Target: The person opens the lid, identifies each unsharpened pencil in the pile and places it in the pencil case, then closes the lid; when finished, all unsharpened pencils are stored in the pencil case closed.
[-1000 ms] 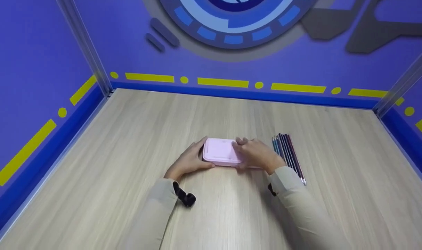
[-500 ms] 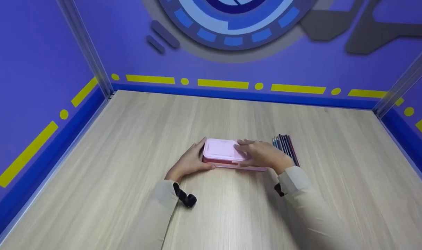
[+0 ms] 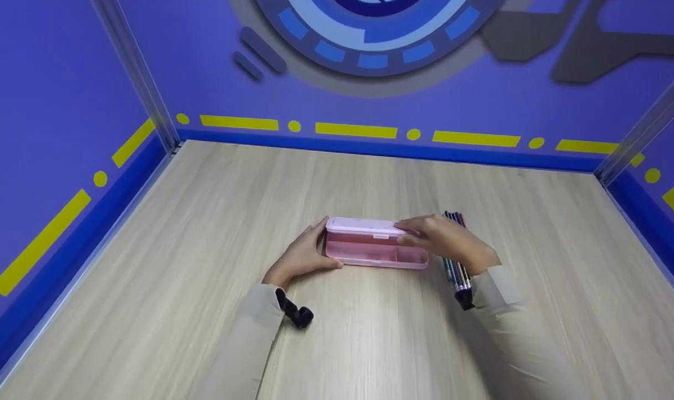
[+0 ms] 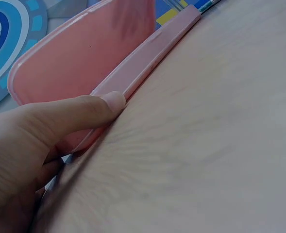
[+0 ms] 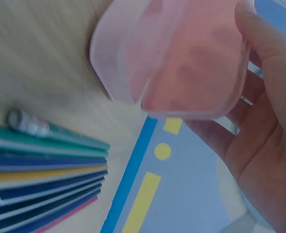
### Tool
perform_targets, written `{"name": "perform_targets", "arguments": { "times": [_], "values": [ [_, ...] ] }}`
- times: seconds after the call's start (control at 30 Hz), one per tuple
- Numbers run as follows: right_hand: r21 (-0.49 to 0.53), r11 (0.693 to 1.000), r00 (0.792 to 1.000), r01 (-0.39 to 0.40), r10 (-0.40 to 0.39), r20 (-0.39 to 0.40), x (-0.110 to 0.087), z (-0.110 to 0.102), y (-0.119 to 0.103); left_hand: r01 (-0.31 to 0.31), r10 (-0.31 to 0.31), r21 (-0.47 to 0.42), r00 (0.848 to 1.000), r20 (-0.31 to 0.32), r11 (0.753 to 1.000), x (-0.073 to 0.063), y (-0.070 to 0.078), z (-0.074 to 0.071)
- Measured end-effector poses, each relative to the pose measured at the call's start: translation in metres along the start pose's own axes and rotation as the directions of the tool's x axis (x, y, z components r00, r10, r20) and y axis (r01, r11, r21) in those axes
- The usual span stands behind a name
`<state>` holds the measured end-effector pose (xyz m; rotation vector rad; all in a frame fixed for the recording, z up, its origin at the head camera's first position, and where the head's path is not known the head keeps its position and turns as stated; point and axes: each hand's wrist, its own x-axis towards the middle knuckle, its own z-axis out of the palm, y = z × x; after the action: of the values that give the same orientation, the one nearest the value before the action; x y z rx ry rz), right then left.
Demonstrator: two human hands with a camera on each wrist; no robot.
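The pink pencil box sits on the wood-grain table, lengthwise left to right, between the two hands. Its lid is raised along the far side, and a white tab shows on the lid's near edge. A divider sets off a smaller compartment at the right end of the base. The left hand grasps the box at its left end, thumb against the near wall and other fingers around the far side. The right hand grasps the lid at its right end; the right wrist view shows the thumb at the lid's rim and fingers behind it. A row of pencils in several colours lies just to the right of the box, running near to far, partly hidden by the right hand. Black straps show at both wrists, below beige sleeves. Blue-purple walls with yellow dashes and dots border the table at left, far and right.
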<state>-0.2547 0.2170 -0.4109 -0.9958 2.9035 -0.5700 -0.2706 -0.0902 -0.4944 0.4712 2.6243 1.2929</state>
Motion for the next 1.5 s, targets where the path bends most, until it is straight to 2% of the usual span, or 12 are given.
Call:
{"name": "perform_targets", "arguments": {
  "times": [0.2, 0.57, 0.7, 0.83, 0.97, 1.07, 1.13, 1.2, 1.3, 1.37, 1.5],
  "values": [
    [0.041, 0.999, 0.998, 0.016, -0.013, -0.069, -0.004, -0.007, 0.009, -0.046, 0.046, 0.009, 0.999, -0.006, 0.999, 0.000, -0.001, -0.001],
    [0.110, 0.994, 0.977, -0.011, 0.034, -0.209, -0.008, -0.013, 0.020, -0.095, 0.095, 0.053, 0.995, 0.000, 0.994, 0.001, -0.001, 0.000],
    [0.186, 0.981, 0.958, -0.051, 0.101, -0.268, -0.007, -0.012, 0.023, -0.097, 0.097, 0.042, 0.995, -0.004, 0.994, 0.002, 0.000, 0.000],
    [0.278, 0.951, 0.927, -0.135, 0.221, -0.304, -0.005, -0.009, 0.026, -0.098, 0.098, 0.026, 0.995, -0.004, 0.995, 0.002, 0.000, 0.000],
    [0.413, 0.885, 0.886, -0.218, 0.357, -0.297, -0.004, -0.004, 0.028, -0.103, 0.103, 0.041, 0.995, 0.004, 0.994, 0.001, -0.002, 0.000],
    [0.559, 0.793, 0.867, -0.242, 0.435, -0.243, 0.000, -0.001, 0.030, -0.117, 0.117, 0.047, 0.993, 0.009, 0.992, 0.001, -0.002, -0.001],
    [0.653, 0.721, 0.869, -0.233, 0.456, -0.194, 0.002, 0.001, 0.031, -0.099, 0.098, 0.036, 0.995, 0.014, 0.994, 0.000, -0.002, -0.003],
    [0.729, 0.651, 0.878, -0.212, 0.454, -0.150, 0.006, 0.003, 0.033, -0.080, 0.080, 0.025, 0.997, 0.016, 0.996, -0.001, -0.002, -0.004],
    [0.801, 0.571, 0.895, -0.181, 0.433, -0.107, 0.011, 0.005, 0.036, -0.054, 0.054, 0.014, 0.998, 0.013, 0.998, -0.002, -0.002, -0.004],
    [0.830, 0.530, 0.901, -0.172, 0.425, -0.084, 0.013, 0.007, 0.039, -0.056, 0.056, 0.011, 0.998, 0.008, 0.998, -0.002, -0.001, -0.004],
    [0.851, 0.485, 0.904, -0.201, 0.427, -0.030, 0.018, 0.009, 0.046, -0.063, 0.063, 0.016, 0.998, 0.002, 0.998, -0.002, -0.001, 0.000]
  ]
}}
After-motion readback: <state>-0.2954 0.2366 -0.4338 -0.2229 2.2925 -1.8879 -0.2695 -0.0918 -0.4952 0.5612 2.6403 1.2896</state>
